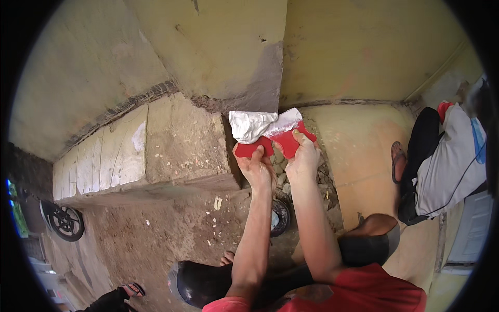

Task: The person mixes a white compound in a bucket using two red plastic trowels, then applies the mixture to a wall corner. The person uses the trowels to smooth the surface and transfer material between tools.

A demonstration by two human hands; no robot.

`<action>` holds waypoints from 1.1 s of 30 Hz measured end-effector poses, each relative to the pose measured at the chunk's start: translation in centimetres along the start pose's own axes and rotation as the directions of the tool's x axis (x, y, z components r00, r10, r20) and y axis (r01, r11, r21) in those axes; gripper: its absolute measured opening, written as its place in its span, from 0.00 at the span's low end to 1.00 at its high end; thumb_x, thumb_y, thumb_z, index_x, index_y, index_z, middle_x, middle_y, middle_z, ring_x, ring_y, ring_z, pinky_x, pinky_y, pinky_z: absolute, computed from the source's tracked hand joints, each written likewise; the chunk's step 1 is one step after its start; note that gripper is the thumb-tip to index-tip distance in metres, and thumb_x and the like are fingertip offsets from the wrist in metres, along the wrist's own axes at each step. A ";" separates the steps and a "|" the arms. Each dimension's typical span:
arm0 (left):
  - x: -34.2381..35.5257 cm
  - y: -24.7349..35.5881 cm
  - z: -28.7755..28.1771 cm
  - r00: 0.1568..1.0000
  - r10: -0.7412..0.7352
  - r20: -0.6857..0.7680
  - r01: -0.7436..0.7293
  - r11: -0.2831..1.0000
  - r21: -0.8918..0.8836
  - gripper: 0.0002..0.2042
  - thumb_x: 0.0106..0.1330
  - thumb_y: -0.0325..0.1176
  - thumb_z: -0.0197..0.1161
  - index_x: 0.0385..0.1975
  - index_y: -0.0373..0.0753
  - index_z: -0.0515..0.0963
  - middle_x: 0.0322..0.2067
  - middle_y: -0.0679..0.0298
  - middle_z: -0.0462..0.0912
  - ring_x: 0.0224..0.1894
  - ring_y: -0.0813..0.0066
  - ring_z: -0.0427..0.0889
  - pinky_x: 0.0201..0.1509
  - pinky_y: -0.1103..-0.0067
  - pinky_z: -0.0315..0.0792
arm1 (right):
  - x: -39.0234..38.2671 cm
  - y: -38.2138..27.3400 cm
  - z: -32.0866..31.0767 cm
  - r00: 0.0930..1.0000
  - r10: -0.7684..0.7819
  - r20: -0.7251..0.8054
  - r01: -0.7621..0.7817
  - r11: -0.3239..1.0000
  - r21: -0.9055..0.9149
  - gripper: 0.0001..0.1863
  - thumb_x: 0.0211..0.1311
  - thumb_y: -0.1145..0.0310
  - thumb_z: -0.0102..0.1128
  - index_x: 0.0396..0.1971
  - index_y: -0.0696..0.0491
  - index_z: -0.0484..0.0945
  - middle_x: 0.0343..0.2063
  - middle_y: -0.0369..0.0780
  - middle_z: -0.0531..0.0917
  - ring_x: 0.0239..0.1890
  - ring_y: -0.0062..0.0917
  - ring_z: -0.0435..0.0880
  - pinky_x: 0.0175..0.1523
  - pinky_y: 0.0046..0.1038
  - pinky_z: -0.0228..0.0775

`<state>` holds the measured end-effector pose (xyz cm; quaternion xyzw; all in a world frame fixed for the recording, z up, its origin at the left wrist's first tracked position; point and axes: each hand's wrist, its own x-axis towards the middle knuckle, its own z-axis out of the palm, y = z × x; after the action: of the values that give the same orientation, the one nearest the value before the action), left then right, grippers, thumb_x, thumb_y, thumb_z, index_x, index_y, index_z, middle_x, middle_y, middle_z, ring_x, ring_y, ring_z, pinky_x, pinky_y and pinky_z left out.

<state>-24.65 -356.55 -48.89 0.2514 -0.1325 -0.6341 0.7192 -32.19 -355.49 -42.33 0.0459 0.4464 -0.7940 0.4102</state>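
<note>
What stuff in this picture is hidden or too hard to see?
1. Head view: the red tool is partly covered by white paste and by both hands, the left hand and right hand; its full shape is unclear.
2. The rubble gap behind the hands is mostly blocked.
3. The motorbike wheel is cut off by the dark fisheye rim.
4. The seated person at right is cut off at the edge.

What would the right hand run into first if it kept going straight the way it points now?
Most likely the yellow wall behind the ledge. The right hand points up and away, gripping the red plastic piece loaded with white putty; depth is hard to judge.
</note>
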 end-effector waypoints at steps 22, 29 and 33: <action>2.4 7.8 0.9 0.991 -0.089 -0.095 0.094 0.995 0.044 0.15 0.68 0.12 0.50 0.53 0.28 0.73 0.45 0.56 0.83 0.37 0.74 0.88 0.29 0.90 0.82 | 5.6 -0.8 -0.4 0.928 0.061 0.367 -0.157 0.958 0.239 0.17 0.72 0.73 0.56 0.58 0.58 0.72 0.54 0.45 0.81 0.54 0.37 0.85 0.53 0.45 0.87; 5.8 18.1 2.5 0.992 -0.059 -0.110 0.073 0.989 0.132 0.16 0.68 0.13 0.49 0.55 0.23 0.69 0.49 0.52 0.81 0.39 0.73 0.87 0.22 0.95 0.74 | 7.3 10.5 -3.9 0.985 0.125 0.122 -0.149 0.967 0.207 0.19 0.69 0.75 0.56 0.59 0.57 0.72 0.53 0.46 0.80 0.50 0.42 0.86 0.47 0.49 0.89; 4.4 18.8 5.3 0.996 0.022 -0.083 -0.009 0.986 0.164 0.21 0.65 0.11 0.49 0.59 0.21 0.66 0.54 0.47 0.80 0.51 0.62 0.87 0.41 0.87 0.86 | 10.7 14.1 -1.4 0.977 0.187 -0.098 -0.188 0.982 0.004 0.19 0.65 0.76 0.59 0.56 0.60 0.73 0.49 0.48 0.81 0.42 0.41 0.88 0.39 0.47 0.90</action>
<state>-10.74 -360.58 -35.08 0.3351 -0.1556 -0.6042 0.7060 -29.91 -364.74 -57.28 0.1257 0.4618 -0.7474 0.4608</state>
